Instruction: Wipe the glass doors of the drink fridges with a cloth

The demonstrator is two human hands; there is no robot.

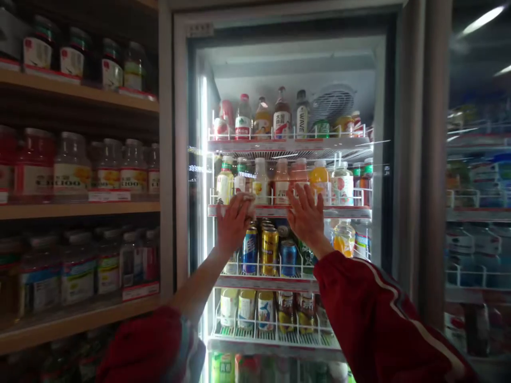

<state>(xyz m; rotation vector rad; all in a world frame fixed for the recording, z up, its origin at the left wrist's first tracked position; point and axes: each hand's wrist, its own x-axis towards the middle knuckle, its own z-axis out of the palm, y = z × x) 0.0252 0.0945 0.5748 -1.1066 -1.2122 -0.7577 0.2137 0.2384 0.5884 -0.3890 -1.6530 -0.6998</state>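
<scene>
A glass cooler door (287,64) with light streaks reflected in it stands in front of me. My left hand (233,223) presses a crumpled white cloth or tissue (250,204) against the glass, its fingers bent over it. To its right, my right hand (308,218) lies with fingers spread at the glass and nothing in it. Through the door, behind my hands, show a row of juice bottles (281,178) and, lower down, drink cans such as a gold can (270,250). Both my arms wear red sleeves.
At the left, wooden shelves (80,210) hold rows of bottles and jars. A metal door frame (435,159) stands at the right, with another glass-fronted cooler (479,213) beyond it. White wire racks (275,340) bear more drinks inside.
</scene>
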